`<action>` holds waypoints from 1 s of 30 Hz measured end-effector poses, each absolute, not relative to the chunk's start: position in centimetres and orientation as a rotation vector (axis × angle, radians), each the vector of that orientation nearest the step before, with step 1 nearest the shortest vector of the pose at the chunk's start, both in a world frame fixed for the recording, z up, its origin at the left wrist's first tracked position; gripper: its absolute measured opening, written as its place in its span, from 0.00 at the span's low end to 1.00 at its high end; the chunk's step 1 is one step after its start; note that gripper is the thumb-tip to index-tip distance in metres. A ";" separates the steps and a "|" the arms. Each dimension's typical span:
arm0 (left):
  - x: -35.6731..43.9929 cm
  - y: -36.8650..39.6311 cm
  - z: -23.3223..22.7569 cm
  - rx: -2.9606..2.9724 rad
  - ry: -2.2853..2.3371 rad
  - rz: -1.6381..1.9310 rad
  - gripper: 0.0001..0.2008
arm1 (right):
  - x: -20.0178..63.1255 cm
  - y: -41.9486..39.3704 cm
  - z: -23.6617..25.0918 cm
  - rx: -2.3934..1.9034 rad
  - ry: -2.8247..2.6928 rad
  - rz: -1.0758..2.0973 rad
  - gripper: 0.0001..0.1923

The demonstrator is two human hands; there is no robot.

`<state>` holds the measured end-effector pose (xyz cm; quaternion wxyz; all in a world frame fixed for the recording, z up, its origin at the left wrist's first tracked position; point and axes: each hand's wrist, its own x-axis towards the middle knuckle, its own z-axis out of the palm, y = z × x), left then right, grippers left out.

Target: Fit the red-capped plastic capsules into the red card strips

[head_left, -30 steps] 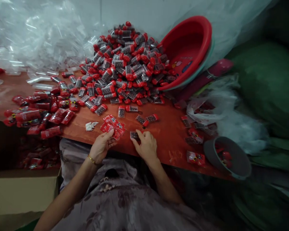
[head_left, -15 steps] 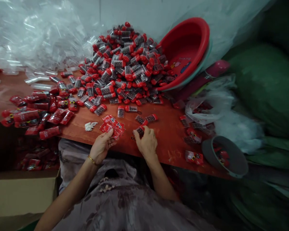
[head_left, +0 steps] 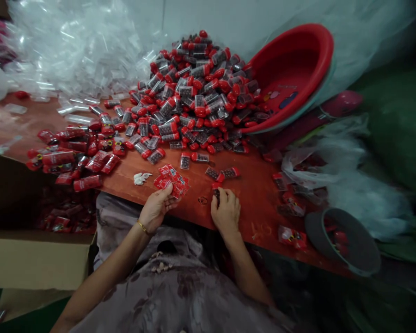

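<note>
My left hand [head_left: 158, 207] pinches a fan of red printed sleeves [head_left: 172, 179], thumb on top, at the front of the table. To its right, my right hand [head_left: 228, 212] curls its fingers round a small clear tube with a red cap and dark round pieces inside [head_left: 216, 190], largely covered by the fingers. Two similar tubes [head_left: 229, 173] lie just beyond that hand. A small dark ring-shaped mark or object [head_left: 203, 200] is on the tabletop between my hands. Beside the sleeves is a crumpled white scrap [head_left: 142, 178].
A big heap of red-capped tubes [head_left: 190, 92] covers the back, against a tilted red basin [head_left: 298, 69]. Red-wrapped tubes [head_left: 72, 157] lie left, above a cardboard box [head_left: 38, 259]. Clear plastic pieces [head_left: 83, 51] pile behind. A grey bowl [head_left: 319, 236] stands right.
The view has swung left, so everything sits further right. My right hand has shifted slightly right with its tube, uncovering the ring-shaped mark. My left hand still holds the sleeves.
</note>
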<state>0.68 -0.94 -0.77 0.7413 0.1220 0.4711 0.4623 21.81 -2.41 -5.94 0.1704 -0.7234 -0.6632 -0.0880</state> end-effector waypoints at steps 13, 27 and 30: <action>1.0 -1.3 -0.5 0.371 1.102 1.053 0.24 | 23.6 -2.9 -2.8 -1.766 -1.557 0.894 0.20; 0.9 -1.5 0.0 0.659 1.098 1.046 0.19 | 19.0 -3.7 1.5 -1.387 -1.485 1.656 0.17; 1.0 -1.4 -0.1 0.639 1.076 1.034 0.19 | 19.1 -3.7 1.0 -1.363 -1.428 1.657 0.18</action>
